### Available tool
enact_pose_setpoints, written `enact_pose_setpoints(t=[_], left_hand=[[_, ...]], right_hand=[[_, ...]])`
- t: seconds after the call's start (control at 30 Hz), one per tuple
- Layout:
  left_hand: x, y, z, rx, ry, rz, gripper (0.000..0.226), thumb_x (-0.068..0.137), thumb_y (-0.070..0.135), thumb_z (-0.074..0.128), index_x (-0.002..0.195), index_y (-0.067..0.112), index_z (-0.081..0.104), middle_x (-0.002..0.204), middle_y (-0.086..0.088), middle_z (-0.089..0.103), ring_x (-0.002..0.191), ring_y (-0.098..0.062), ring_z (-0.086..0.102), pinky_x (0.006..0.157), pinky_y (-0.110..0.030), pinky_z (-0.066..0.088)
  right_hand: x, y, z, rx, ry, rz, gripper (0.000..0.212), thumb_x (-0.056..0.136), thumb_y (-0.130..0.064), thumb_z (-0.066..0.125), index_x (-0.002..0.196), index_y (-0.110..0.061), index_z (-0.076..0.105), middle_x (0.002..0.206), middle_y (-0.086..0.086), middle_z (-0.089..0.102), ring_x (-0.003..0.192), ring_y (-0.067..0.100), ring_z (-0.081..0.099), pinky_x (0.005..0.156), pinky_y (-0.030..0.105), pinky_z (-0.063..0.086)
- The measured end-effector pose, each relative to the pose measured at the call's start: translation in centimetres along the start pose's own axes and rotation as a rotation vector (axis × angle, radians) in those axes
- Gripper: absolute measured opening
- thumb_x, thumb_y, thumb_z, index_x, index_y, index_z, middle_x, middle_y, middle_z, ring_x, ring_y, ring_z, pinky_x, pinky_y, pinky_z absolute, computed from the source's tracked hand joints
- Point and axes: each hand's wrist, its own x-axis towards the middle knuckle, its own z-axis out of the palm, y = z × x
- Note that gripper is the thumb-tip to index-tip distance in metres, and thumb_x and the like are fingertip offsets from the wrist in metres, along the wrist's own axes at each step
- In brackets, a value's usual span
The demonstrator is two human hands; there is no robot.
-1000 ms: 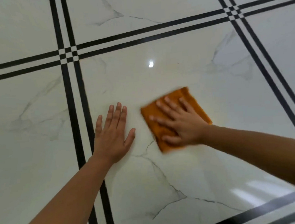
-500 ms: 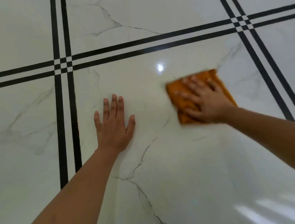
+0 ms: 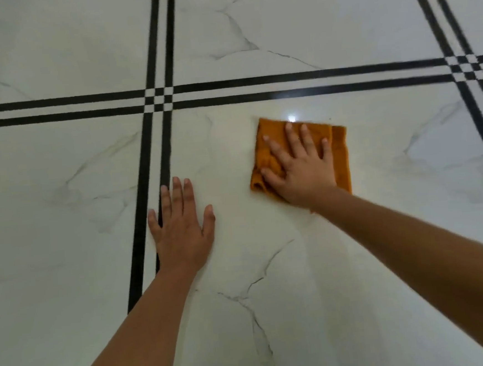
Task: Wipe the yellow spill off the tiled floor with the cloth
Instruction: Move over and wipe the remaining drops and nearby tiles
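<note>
A folded orange cloth lies flat on the white marble-look floor tile. My right hand presses down on the cloth with fingers spread and the thumb curled into its left edge. My left hand rests flat on the same tile to the left, palm down, fingers apart, holding nothing. Its fingertips overlap a black stripe. No yellow spill shows on the floor around the cloth; whatever is under the cloth is hidden.
Double black stripes run up the floor left of my left hand and cross another pair just beyond the cloth. A third pair slants down the right side. A light glare spot sits at the cloth's far edge.
My right hand has slid the cloth from near my left hand away to the right and farther up the tile. The left hand stays planted on the floor; the view has shifted.
</note>
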Motion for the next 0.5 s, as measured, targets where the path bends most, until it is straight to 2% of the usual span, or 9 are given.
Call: enact_pose_setpoints(t=[0.13,0.17,0.2,0.27,0.3,0.33,0.37,0.47,0.5], left_hand=[[-0.9,-2.3,-0.2,0.001,0.038,-0.053,0.071,0.087,0.053,0.011,0.149,0.019,0.012,0.157,-0.001,0.009,0.144,-0.019,0.005,0.112,-0.049,0.006],[-1.2,-3.1,-0.4,-0.004,0.049,-0.084,0.07,0.087,0.052,0.012,0.149,0.018,0.013,0.157,-0.002,0.009,0.144,-0.019,0.005,0.112,-0.049,0.006],[-1.3,-3.6,-0.5,-0.013,0.054,-0.106,0.069,0.088,0.051,0.014,0.148,0.017,0.014,0.157,-0.002,0.01,0.144,-0.019,0.005,0.113,-0.048,0.006],[-1.7,-4.9,-0.7,-0.026,0.054,-0.146,0.067,0.089,0.049,0.018,0.149,0.017,0.014,0.157,-0.002,0.009,0.144,-0.019,0.004,0.113,-0.048,0.005],[-1.9,-5.7,-0.8,-0.022,0.056,-0.158,0.067,0.09,0.048,0.018,0.149,0.017,0.013,0.157,-0.002,0.008,0.144,-0.018,0.003,0.113,-0.048,0.004],[-2.1,-6.6,-0.9,-0.02,0.066,-0.173,0.065,0.091,0.047,0.018,0.149,0.017,0.012,0.158,-0.002,0.007,0.144,-0.018,0.003,0.113,-0.048,0.003],[-2.1,-7.1,-1.1,-0.019,0.069,-0.184,0.063,0.094,0.046,0.02,0.149,0.016,0.011,0.158,-0.003,0.007,0.144,-0.019,0.002,0.113,-0.048,0.003],[-2.5,-9.6,-1.6,-0.013,0.069,-0.251,0.062,0.095,0.044,0.024,0.149,0.017,0.008,0.158,-0.004,0.004,0.144,-0.02,0.0,0.113,-0.049,0.004],[-2.7,-10.4,-1.7,-0.011,0.064,-0.26,0.063,0.095,0.045,0.024,0.149,0.018,0.007,0.158,-0.003,0.003,0.144,-0.02,0.0,0.113,-0.049,0.003]], right_hand=[[-4.7,-1.1,1.5,-0.098,-0.049,-0.683,0.064,0.085,-0.067,0.026,0.145,-0.046,0.02,0.158,0.0,0.015,0.145,0.025,0.008,0.112,0.054,0.005],[-3.0,-1.0,1.3,-0.113,-0.051,-0.728,0.064,0.085,-0.066,0.025,0.145,-0.047,0.018,0.159,-0.002,0.013,0.146,0.024,0.007,0.112,0.053,0.005],[-0.9,-1.4,0.8,-0.12,-0.043,-0.642,0.063,0.085,-0.066,0.023,0.145,-0.048,0.014,0.159,-0.003,0.009,0.146,0.024,0.005,0.112,0.053,0.004],[2.7,-4.7,0.2,-0.043,-0.028,-0.288,0.061,0.087,-0.066,0.016,0.145,-0.049,0.002,0.16,-0.003,-0.004,0.146,0.023,-0.005,0.112,0.054,-0.001],[3.5,-7.1,0.7,-0.016,-0.031,-0.162,0.062,0.088,-0.067,0.013,0.144,-0.049,-0.004,0.159,-0.004,-0.011,0.145,0.023,-0.011,0.112,0.054,-0.006],[3.3,-9.7,1.2,0.002,-0.026,-0.134,0.063,0.087,-0.068,0.011,0.144,-0.048,-0.007,0.158,-0.004,-0.015,0.144,0.024,-0.015,0.111,0.054,-0.01],[2.2,-11.2,1.8,0.012,-0.026,-0.198,0.063,0.087,-0.069,0.01,0.144,-0.048,-0.009,0.157,-0.004,-0.015,0.144,0.025,-0.017,0.11,0.054,-0.013],[-0.9,-11.6,2.9,-0.074,-0.079,-0.648,0.061,0.087,-0.069,0.008,0.142,-0.052,-0.008,0.158,-0.006,-0.01,0.143,0.021,-0.016,0.11,0.051,-0.013],[0.0,-11.3,2.5,-0.086,-0.09,-0.715,0.06,0.086,-0.07,0.007,0.142,-0.054,-0.008,0.158,-0.008,-0.009,0.143,0.019,-0.015,0.11,0.05,-0.011]])
